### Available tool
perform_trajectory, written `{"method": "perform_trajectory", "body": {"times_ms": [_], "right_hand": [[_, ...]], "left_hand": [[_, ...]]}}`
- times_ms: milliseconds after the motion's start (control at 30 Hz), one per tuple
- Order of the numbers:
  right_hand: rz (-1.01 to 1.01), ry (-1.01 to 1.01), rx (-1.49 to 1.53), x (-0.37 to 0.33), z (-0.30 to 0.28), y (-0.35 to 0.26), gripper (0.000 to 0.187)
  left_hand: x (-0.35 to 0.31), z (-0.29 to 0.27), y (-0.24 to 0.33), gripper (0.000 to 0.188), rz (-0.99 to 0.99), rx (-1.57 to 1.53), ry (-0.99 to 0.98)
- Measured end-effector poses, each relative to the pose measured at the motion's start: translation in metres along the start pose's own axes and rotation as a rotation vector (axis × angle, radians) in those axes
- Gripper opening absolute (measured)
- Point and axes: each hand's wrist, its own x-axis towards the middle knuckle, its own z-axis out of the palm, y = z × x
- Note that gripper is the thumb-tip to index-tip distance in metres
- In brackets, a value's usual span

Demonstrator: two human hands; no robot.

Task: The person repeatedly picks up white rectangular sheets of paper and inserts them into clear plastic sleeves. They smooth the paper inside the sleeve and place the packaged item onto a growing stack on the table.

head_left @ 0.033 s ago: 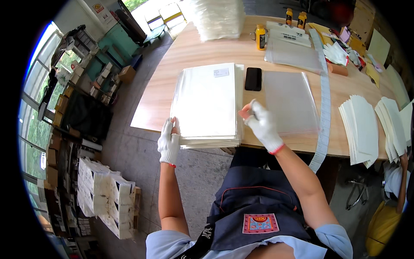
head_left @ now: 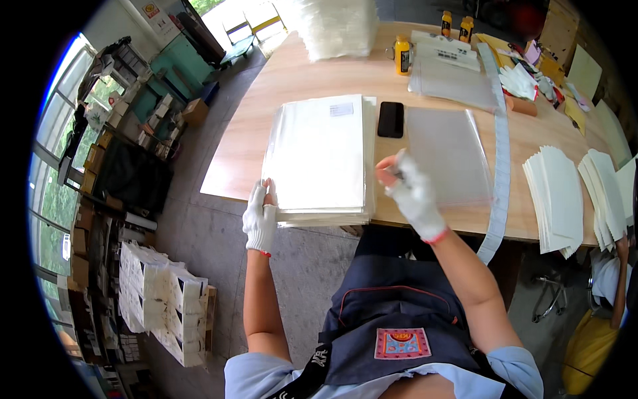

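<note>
A stack of white sheets in clear plastic sleeves (head_left: pixel 319 159) lies on the table, with a small printed label (head_left: pixel 341 109) near its top right. My left hand (head_left: pixel 260 219), in a white knit glove with bare fingertips, grips the stack's lower left edge, thumb on top. To the right of the stack, my right hand (head_left: pixel 413 193) is raised in a similar glove. Its fingers are loosely bent and slightly blurred, with nothing visible between them. Beyond it lies a pile of clear plastic sleeves (head_left: pixel 448 156), with a black phone (head_left: pixel 391 120) beside the pile.
A measuring tape strip (head_left: pixel 498 159) crosses the wooden table (head_left: pixel 232 159). Fanned white card stacks (head_left: pixel 555 199) lie at right, near another person's arm (head_left: pixel 621 279). Orange-yellow bottles (head_left: pixel 402 56) and a tall plastic bundle (head_left: pixel 335 30) stand far back. White packs (head_left: pixel 163 299) fill a floor pallet.
My right hand has shifted a little to the right, away from the stack's edge. My left hand keeps its place on the stack.
</note>
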Motion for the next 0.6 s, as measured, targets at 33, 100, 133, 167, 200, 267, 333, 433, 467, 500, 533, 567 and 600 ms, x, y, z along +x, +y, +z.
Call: {"method": "perform_trajectory", "body": {"times_ms": [33,100,133,167,200,267,333,433,467,500,533,567,600], "right_hand": [[-0.018,-0.003,0.201,-0.017,-0.010,-0.036,0.015],[-0.366,-0.215,-0.001,-0.044,-0.043,-0.102,0.016],[-0.464,-0.486,0.000,-0.045,-0.044,-0.138,0.017],[-0.559,-0.654,-0.068,-0.052,-0.064,-0.183,0.021],[-0.621,-0.689,-0.055,-0.062,-0.071,-0.196,0.023],[-0.732,-0.704,0.135,-0.072,-0.068,-0.191,0.025],[-0.803,-0.564,0.379,-0.089,-0.058,-0.178,0.025],[-0.881,-0.365,0.644,-0.105,-0.052,-0.172,0.026],[-0.889,-0.329,0.685,-0.104,-0.050,-0.174,0.026],[-0.870,-0.335,0.652,-0.103,-0.050,-0.182,0.025],[-0.854,-0.343,0.613,-0.100,-0.051,-0.192,0.026],[-0.838,-0.349,0.572,-0.098,-0.051,-0.198,0.027],[-0.825,-0.295,0.607,-0.101,-0.050,-0.200,0.026]], "left_hand": [[-0.001,0.000,0.009,0.036,0.011,0.022,-0.003],[-0.001,-0.002,0.022,0.037,-0.125,-0.069,-0.044],[-0.019,-0.022,0.007,0.037,-0.254,-0.077,-0.018],[-0.008,-0.017,0.021,0.036,-0.306,-0.272,-0.042],[0.000,-0.010,0.034,0.036,-0.126,-0.194,0.090],[-0.005,-0.011,0.038,0.036,0.181,0.018,0.414],[-0.007,-0.015,0.053,0.029,0.322,0.008,0.414],[-0.007,-0.011,0.086,0.021,0.494,0.218,0.318],[-0.008,-0.010,0.094,0.024,0.498,0.216,0.264],[-0.008,-0.010,0.103,0.025,0.498,0.216,0.211],[-0.008,-0.008,0.112,0.026,0.499,0.210,0.162],[-0.008,-0.006,0.120,0.025,0.523,0.207,0.149],[-0.009,-0.004,0.127,0.024,0.548,0.202,0.135]]}}
